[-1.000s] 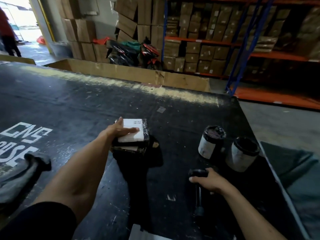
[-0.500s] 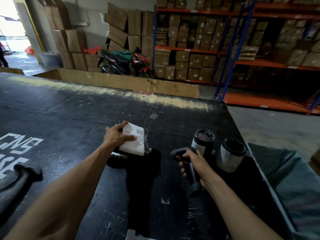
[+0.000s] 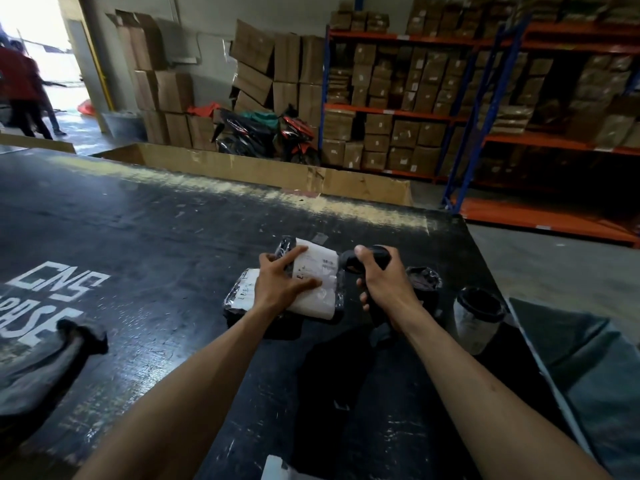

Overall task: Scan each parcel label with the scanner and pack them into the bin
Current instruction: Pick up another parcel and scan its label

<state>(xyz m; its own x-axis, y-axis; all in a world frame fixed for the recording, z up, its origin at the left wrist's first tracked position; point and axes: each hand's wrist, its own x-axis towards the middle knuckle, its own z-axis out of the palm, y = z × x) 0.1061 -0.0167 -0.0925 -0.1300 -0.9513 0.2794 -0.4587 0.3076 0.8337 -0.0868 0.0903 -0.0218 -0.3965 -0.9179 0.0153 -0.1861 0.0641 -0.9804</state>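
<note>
Scanning step judged under way. Parcel (image 3: 320, 301) is held tilted on second parcel (image 3: 240, 291), near middle of bench (image 3: 156, 237), by left hand (image 3: 280, 284), fingers spread flat across label (image 3: 325, 263). Scanner (image 3: 351, 263) is gripped in right hand (image 3: 384, 284), fingers curled round handle, head just beside label edge. Misread is risked: print partly covered by fingers, glare off glossy wrap, steep angle. Slip off lower parcel is possible if pressure is eased.

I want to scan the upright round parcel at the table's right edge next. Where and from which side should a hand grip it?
Probably round the side wall of the round parcel, from the near side. It stands upright, so its wall gives a full curve. A second round parcel stands close at its far left, and the edge of the table is at its right.
</note>
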